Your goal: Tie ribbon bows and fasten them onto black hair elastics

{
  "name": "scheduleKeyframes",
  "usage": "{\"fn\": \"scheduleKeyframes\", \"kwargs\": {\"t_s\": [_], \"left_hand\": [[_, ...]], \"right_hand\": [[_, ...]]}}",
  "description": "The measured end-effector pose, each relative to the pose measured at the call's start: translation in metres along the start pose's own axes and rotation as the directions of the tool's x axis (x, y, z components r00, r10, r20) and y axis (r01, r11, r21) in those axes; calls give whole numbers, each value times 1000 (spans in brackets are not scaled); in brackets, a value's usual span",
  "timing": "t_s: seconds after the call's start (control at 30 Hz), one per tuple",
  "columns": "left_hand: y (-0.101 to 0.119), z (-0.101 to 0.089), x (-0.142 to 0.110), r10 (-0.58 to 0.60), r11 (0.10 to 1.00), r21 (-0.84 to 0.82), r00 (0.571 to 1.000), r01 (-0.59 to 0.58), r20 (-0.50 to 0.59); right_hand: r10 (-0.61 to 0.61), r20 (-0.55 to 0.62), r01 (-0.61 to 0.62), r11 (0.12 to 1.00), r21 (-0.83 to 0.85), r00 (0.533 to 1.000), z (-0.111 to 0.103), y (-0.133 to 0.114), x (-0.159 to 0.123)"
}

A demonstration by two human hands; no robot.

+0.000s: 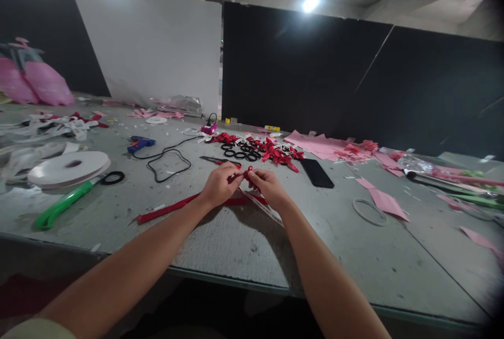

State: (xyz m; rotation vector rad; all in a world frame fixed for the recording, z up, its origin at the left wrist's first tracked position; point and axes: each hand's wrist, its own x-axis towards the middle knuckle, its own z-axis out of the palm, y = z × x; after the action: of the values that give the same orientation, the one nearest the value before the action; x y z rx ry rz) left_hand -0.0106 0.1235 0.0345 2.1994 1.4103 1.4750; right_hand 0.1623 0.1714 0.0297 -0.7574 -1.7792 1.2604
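Observation:
My left hand (pixel 219 184) and my right hand (pixel 268 187) meet over the grey table (pixel 236 244), both pinching a small folded piece of red ribbon (pixel 244 175) between the fingertips. A long red ribbon strip (pixel 169 209) trails from under my left hand toward the left. A pale printed tape strip (pixel 263 207) lies under my right wrist. Just beyond my hands lie scissors (pixel 218 160) and a heap of finished red bows (pixel 275 151) with black rings (pixel 240 151).
A black phone (pixel 316 172) lies right of the bows. A blue glue gun (pixel 140 144) with a black cord, a white tape roll (pixel 69 167) and a green-handled tool (pixel 63 203) sit to the left. Pink paper pieces (pixel 334 147) and a white ring (pixel 369 212) lie on the right.

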Motion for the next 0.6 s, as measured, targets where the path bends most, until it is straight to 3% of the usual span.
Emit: {"fn": "scheduleKeyframes", "kwargs": {"t_s": [0.2,0.37,0.6], "left_hand": [[0,1,3,-143,985,-95,990,141,-16],[-2,6,5,-270,942,-196,962,274,45],[2,4,0,-191,964,-182,981,192,24]], "right_hand": [[-34,-25,33,999,-27,999,2,3,2],[-57,-60,53,996,-65,997,4,3,2],[-86,-69,77,989,-123,994,4,5,2]]}}
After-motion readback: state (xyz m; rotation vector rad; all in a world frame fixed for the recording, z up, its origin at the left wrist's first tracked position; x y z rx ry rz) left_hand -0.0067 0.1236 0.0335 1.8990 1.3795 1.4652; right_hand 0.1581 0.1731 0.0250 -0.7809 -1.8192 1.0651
